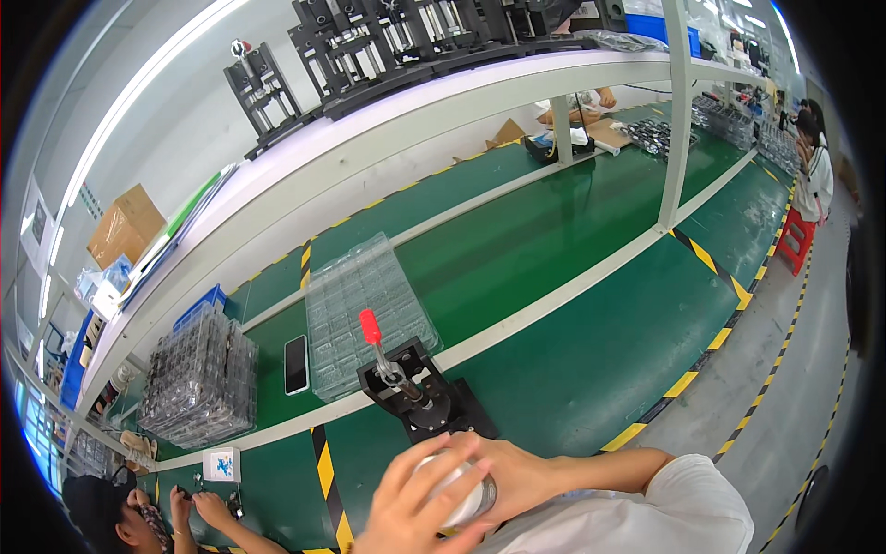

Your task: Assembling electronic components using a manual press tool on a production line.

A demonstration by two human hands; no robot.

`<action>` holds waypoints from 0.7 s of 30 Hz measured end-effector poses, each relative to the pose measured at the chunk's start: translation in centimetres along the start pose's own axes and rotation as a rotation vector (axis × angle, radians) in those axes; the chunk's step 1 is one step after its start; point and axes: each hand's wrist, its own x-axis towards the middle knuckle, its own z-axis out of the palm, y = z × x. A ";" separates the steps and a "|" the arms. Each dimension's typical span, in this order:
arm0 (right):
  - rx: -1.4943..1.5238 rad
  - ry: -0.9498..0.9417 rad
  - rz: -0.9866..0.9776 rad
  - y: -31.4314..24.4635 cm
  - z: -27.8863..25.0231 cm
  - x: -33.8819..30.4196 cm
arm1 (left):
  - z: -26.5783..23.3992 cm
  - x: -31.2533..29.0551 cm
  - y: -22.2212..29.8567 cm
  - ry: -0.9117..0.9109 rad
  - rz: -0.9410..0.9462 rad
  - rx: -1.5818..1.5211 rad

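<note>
Both my hands are at the lower edge, closed around a round silver-white object [466, 494]. My left hand [406, 508] covers its near left side with fingers spread over the top. My right hand [521, 471] grips it from the right, with that forearm and a white sleeve running off to the right. Just beyond the hands a black lever press [426, 399] with a red-knobbed handle [370, 326] stands on the green bench. Most of the held object is hidden by my fingers.
A clear compartment tray [365, 295] lies behind the press, with a dark phone [296, 364] to its left and a stack of clear trays [198, 379] further left. A co-worker's hands [208, 506] work at the lower left. Another person [814, 171] sits by a red stool [796, 242].
</note>
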 end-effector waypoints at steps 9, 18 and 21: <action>0.359 -0.405 -0.170 3.0 0.2 0.0 | 1.1 1.8 -4.5 -0.113 0.542 -0.645; -0.005 -0.186 0.164 -1.6 -0.6 1.1 | 0.0 -0.4 -2.4 0.056 0.109 -0.215; 0.347 -0.495 -0.074 4.4 1.4 0.7 | 1.3 0.4 -4.1 -0.088 0.320 -0.661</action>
